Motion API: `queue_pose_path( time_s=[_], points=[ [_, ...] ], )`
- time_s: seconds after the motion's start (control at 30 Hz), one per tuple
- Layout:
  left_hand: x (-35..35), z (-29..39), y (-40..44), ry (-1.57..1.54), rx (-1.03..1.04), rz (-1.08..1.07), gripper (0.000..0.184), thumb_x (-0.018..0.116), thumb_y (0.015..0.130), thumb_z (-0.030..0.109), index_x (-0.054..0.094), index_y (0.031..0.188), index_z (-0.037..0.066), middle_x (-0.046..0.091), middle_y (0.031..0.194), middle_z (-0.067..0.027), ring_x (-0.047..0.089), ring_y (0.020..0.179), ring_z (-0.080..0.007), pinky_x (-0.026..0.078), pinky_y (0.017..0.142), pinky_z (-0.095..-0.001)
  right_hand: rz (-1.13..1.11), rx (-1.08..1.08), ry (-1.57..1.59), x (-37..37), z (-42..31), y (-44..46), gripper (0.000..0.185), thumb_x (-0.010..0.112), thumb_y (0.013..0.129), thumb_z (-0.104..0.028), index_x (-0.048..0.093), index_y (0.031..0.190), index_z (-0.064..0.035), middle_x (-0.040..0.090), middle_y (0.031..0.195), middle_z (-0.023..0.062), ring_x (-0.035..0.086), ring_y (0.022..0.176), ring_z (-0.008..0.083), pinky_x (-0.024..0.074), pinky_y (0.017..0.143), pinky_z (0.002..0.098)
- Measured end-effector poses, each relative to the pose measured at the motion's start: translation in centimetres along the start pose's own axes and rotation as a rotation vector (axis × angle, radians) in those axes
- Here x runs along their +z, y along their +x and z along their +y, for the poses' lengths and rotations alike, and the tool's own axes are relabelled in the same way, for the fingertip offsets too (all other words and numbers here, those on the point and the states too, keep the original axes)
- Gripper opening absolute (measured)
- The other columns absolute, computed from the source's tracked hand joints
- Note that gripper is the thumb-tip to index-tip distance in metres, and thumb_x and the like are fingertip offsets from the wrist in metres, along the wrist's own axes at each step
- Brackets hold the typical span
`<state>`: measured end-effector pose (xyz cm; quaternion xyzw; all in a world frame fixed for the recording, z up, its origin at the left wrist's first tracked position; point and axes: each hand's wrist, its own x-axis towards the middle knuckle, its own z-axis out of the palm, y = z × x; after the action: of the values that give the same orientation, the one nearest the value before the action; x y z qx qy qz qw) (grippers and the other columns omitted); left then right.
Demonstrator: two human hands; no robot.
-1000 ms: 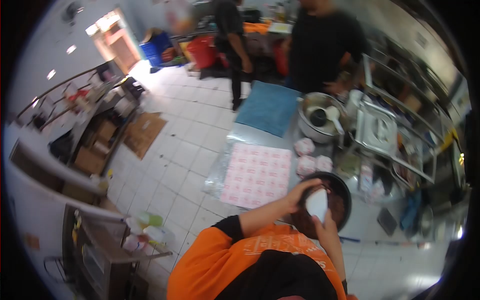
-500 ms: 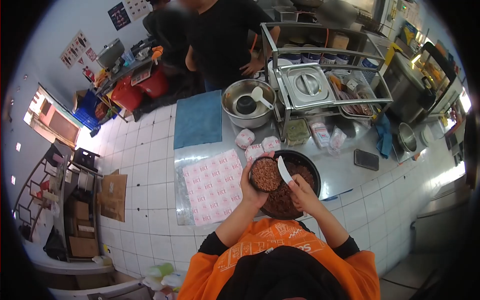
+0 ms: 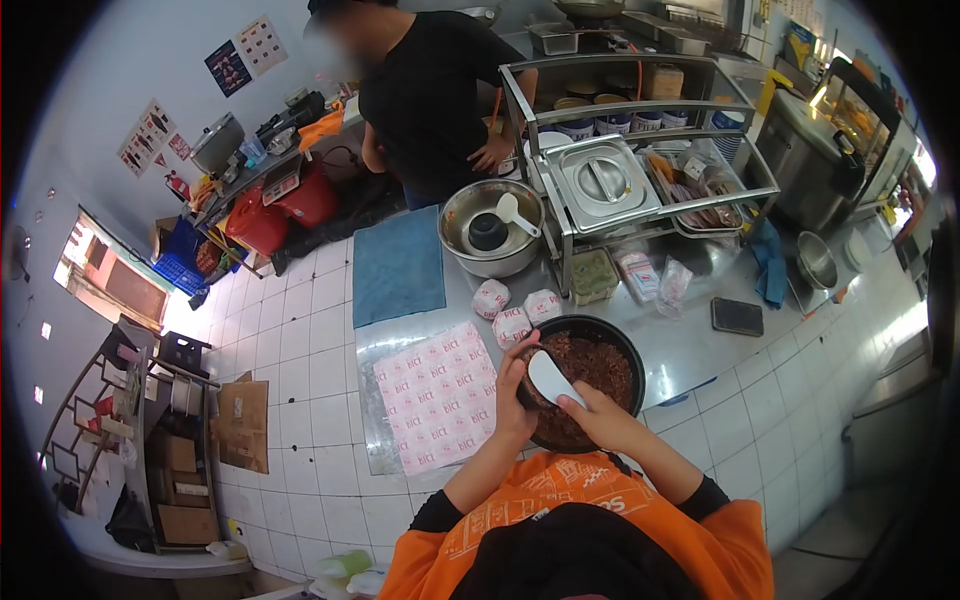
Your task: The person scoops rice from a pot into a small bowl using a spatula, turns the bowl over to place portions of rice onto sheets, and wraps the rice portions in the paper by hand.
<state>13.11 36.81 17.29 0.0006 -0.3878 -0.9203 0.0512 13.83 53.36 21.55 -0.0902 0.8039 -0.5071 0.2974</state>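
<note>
My left hand (image 3: 513, 398) is wrapped round a small bowl of reddish-brown rice, held over the left side of a black pot (image 3: 640, 372). In my right hand (image 3: 603, 418) is a white rice paddle (image 3: 551, 378), its flat blade lying over the small bowl and hiding most of it. The pot holds more reddish-brown rice (image 3: 598, 362). Left of the pot lies a printed paper sheet (image 3: 435, 398) on the steel table. Three wrapped bundles (image 3: 511, 327) sit just behind the pot.
Behind the bundles stands a steel bowl (image 3: 462, 232) with a white scoop and a black cup, beside a blue cloth (image 3: 398, 265). A metal rack (image 3: 640, 102) with a lidded tray is at the back right. A phone (image 3: 737, 317) lies at right. A person in black (image 3: 425, 100) stands across the table.
The paddle has moved left from beside the small bowl to over it, with its blade now flat across the top. The camera view has shifted slightly, and the person across has turned and leaned.
</note>
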Motion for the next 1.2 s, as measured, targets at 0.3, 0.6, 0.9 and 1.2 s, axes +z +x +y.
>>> queue_pose_path(
  time_s=[0.3, 0.6, 0.9, 1.2],
  points=[
    [0.1, 0.6, -0.1, 0.071, 0.117, -0.041, 0.046, 0.060, 0.092, 0.035, 0.052, 0.119, -0.001, 0.059, 0.123, -0.0160, 0.057, 0.113, -0.0231, 0.044, 0.099, -0.0353, 0.060, -0.199, -0.080, 0.2, -0.3, -0.2, 0.050, 0.049, 0.097, -0.044, 0.048, 0.123, -0.0023, 0.064, 0.094, 0.0258, 0.065, 0.092, 0.0385, 0.0489, 0.082, 0.0423],
    [-0.1, 1.9, -0.3, -0.127, 0.030, 0.018, 0.050, 0.047, 0.096, 0.046, 0.052, 0.117, 0.001, 0.060, 0.119, -0.0188, 0.061, 0.105, -0.0294, 0.051, 0.092, -0.0445, -0.221, -0.152, 0.282, -0.1, 1.4, 0.1, 0.054, 0.051, 0.096, -0.042, 0.040, 0.133, -0.0035, 0.065, 0.095, 0.0261, 0.064, 0.095, 0.0434, 0.0488, 0.085, 0.0442],
    [-2.2, 1.4, 0.1, -0.089, -0.205, -0.122, 0.065, 0.032, 0.095, 0.058, 0.055, 0.116, 0.002, 0.060, 0.116, -0.0198, 0.061, 0.104, -0.0338, 0.047, 0.095, -0.0453, 0.041, -0.195, -0.341, 0.8, 0.5, -0.4, 0.047, 0.057, 0.093, -0.038, 0.035, 0.118, -0.0037, 0.063, 0.093, 0.0332, 0.060, 0.091, 0.0515, 0.0478, 0.074, 0.0533],
    [-0.4, 1.4, 0.3, -0.276, -0.263, -0.010, 0.053, 0.044, 0.095, 0.049, 0.052, 0.125, 0.005, 0.059, 0.125, -0.0151, 0.060, 0.111, -0.0307, 0.045, 0.099, -0.0447, 0.153, -0.245, -0.100, 0.5, 1.1, 0.0, 0.039, 0.059, 0.094, -0.032, 0.045, 0.114, -0.0011, 0.064, 0.092, 0.0290, 0.065, 0.092, 0.0446, 0.0490, 0.075, 0.0461]
  ],
)
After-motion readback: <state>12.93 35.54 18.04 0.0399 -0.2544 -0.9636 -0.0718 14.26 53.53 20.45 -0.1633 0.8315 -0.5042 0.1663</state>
